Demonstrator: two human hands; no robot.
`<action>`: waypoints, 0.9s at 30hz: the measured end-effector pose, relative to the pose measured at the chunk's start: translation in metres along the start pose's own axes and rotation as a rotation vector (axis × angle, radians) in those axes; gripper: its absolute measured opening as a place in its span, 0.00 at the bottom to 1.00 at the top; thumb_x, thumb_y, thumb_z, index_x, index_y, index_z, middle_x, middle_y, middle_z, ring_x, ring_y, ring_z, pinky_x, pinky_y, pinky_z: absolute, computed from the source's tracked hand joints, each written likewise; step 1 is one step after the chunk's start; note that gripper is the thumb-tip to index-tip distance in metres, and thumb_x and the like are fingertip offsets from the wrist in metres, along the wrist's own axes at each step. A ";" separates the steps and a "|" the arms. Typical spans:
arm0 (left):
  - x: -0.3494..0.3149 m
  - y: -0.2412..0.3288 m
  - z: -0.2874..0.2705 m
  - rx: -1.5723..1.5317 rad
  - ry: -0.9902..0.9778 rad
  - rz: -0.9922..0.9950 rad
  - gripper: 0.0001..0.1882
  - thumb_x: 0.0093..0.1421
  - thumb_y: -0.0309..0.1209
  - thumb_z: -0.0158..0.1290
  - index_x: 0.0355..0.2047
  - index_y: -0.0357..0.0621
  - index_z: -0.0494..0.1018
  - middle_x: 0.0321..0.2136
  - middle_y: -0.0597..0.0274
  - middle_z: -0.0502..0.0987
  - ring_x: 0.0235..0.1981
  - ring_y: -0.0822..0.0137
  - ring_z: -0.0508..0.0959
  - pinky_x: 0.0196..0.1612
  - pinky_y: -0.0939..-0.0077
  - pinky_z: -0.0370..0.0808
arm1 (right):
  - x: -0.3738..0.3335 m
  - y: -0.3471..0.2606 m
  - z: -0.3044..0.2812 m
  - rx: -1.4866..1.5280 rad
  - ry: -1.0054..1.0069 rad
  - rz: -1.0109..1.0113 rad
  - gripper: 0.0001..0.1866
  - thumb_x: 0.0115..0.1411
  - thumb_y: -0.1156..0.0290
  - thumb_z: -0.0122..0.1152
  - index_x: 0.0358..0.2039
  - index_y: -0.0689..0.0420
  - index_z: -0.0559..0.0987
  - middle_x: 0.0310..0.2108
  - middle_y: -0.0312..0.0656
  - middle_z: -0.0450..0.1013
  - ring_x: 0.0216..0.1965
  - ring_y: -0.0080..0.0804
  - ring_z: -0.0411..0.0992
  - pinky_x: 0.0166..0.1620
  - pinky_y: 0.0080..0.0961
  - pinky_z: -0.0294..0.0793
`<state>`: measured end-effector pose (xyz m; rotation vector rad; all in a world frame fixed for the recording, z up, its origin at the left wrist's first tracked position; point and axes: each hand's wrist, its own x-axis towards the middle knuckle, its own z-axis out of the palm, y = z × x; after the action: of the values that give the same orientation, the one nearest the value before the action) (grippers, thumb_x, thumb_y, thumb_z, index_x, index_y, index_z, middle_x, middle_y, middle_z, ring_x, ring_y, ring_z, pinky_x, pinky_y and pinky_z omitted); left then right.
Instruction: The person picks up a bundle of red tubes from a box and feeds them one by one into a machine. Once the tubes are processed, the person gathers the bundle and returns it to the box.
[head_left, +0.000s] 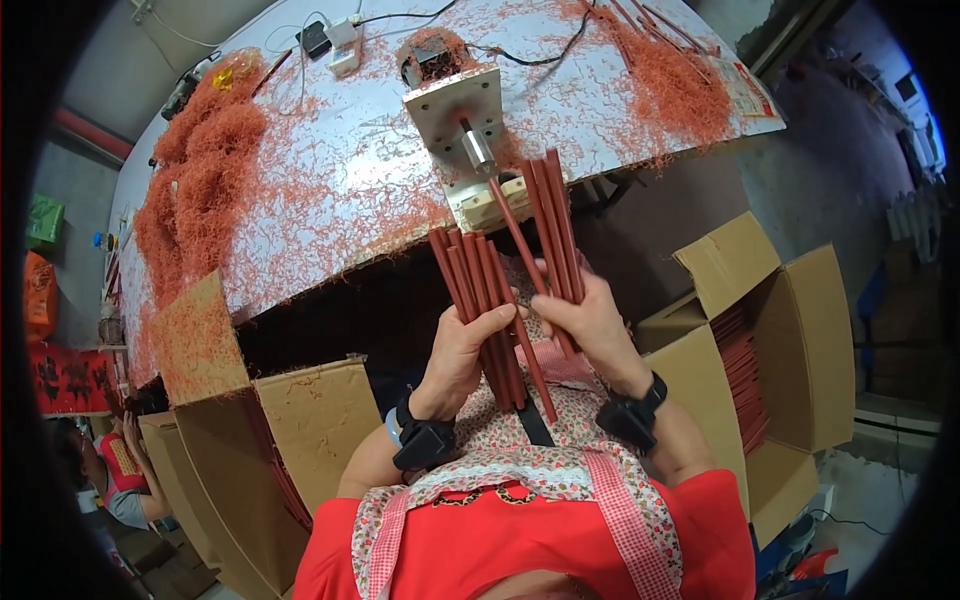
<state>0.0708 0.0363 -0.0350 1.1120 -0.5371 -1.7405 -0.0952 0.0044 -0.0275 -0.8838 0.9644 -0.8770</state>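
Before a white counter (pixel 330 185) littered with red shavings (pixel 208 165), gripping brownish-red rods (pixel 470 275), one bundle in curled left hand (pixel 464 345), another in curled right hand (pixel 592 322).

A workshop: silver-spindled metal machine (pixel 455 108), curly orange-red shavings (pixel 205 170) litter white table (pixel 365 178), open brown cardboard boxes (pixel 825 345) hold red-brown rods (pixel 740 385).

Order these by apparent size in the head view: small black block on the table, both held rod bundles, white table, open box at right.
1. White table
2. Open box at right
3. Left rod bundle and right rod bundle: too alike to rank
4. Small black block
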 end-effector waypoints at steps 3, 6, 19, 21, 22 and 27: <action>-0.002 0.005 0.001 0.001 0.027 0.054 0.13 0.56 0.27 0.56 0.42 0.37 0.72 0.33 0.62 0.77 0.33 0.72 0.77 0.39 0.76 0.74 | -0.009 0.004 0.000 -0.052 0.005 0.039 0.22 0.56 0.75 0.59 0.50 0.65 0.68 0.22 0.35 0.70 0.19 0.18 0.67 0.23 0.15 0.67; 0.009 0.016 0.006 0.026 0.031 0.113 0.15 0.55 0.29 0.57 0.42 0.37 0.72 0.32 0.62 0.77 0.33 0.72 0.76 0.40 0.76 0.73 | 0.012 0.006 -0.007 -0.111 0.003 0.057 0.14 0.57 0.74 0.58 0.43 0.63 0.72 0.21 0.34 0.71 0.18 0.16 0.67 0.23 0.15 0.68; 0.029 0.018 0.025 -0.019 0.034 0.134 0.12 0.59 0.27 0.54 0.41 0.35 0.72 0.32 0.59 0.78 0.30 0.70 0.78 0.34 0.75 0.77 | -0.019 -0.004 0.008 0.065 0.091 0.005 0.14 0.57 0.73 0.57 0.43 0.64 0.71 0.18 0.35 0.70 0.16 0.19 0.68 0.19 0.16 0.67; 0.025 0.018 0.021 -0.028 -0.057 0.096 0.12 0.59 0.28 0.53 0.42 0.36 0.71 0.31 0.58 0.78 0.28 0.70 0.78 0.31 0.75 0.77 | -0.006 -0.005 0.007 -0.014 0.054 0.008 0.15 0.55 0.76 0.57 0.43 0.64 0.70 0.20 0.36 0.70 0.17 0.20 0.68 0.21 0.17 0.68; 0.023 0.017 0.019 -0.028 -0.056 0.096 0.12 0.59 0.28 0.53 0.42 0.36 0.71 0.31 0.58 0.78 0.28 0.70 0.78 0.31 0.75 0.77 | 0.000 -0.007 0.007 -0.053 0.034 0.011 0.16 0.54 0.77 0.57 0.43 0.65 0.69 0.21 0.37 0.70 0.18 0.21 0.68 0.21 0.17 0.69; 0.017 0.018 0.015 0.098 0.033 0.185 0.13 0.61 0.30 0.52 0.43 0.36 0.70 0.31 0.58 0.77 0.26 0.69 0.78 0.28 0.76 0.77 | 0.015 -0.010 -0.007 -0.057 -0.083 0.104 0.16 0.54 0.76 0.58 0.43 0.64 0.70 0.23 0.36 0.71 0.18 0.20 0.68 0.23 0.17 0.69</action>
<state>0.0651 0.0109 -0.0217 1.1204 -0.6892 -1.5480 -0.0988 -0.0141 -0.0247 -0.9033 0.9582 -0.7221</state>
